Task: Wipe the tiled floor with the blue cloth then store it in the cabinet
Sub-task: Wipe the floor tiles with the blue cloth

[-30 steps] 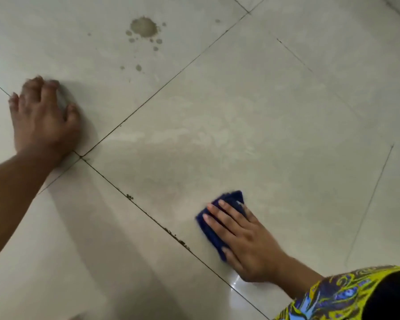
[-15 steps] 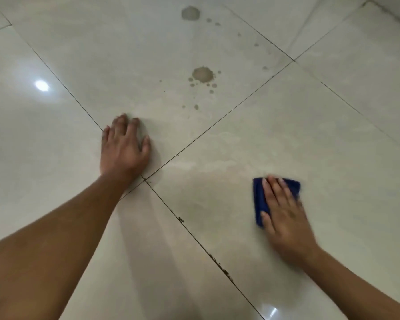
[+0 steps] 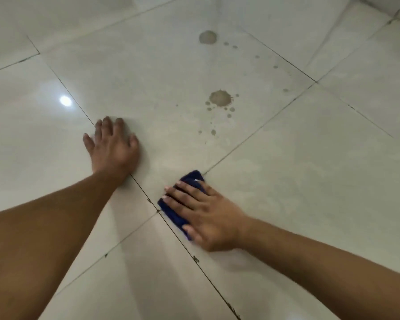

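The dark blue cloth [image 3: 177, 212] lies folded flat on the pale tiled floor [image 3: 310, 169], right where four tiles meet. My right hand [image 3: 207, 215] presses down on the cloth with fingers spread over it, covering most of it. My left hand [image 3: 112, 147] rests palm down on the floor to the left, fingers apart, holding nothing. A brown splatter stain [image 3: 219, 98] with small droplets sits beyond the cloth. A second round stain [image 3: 207, 37] lies farther away. The cabinet is not in view.
Dark grout lines [image 3: 259, 129] cross the floor diagonally, with small chips along the near one. A bright lamp reflection [image 3: 65, 100] shows on the left tile. A wall base [image 3: 388, 6] runs along the top right corner.
My right hand has slid the cloth leftward onto the grout crossing. The view has shifted, so the stains now appear lower and more to the right; my left hand stays planted.
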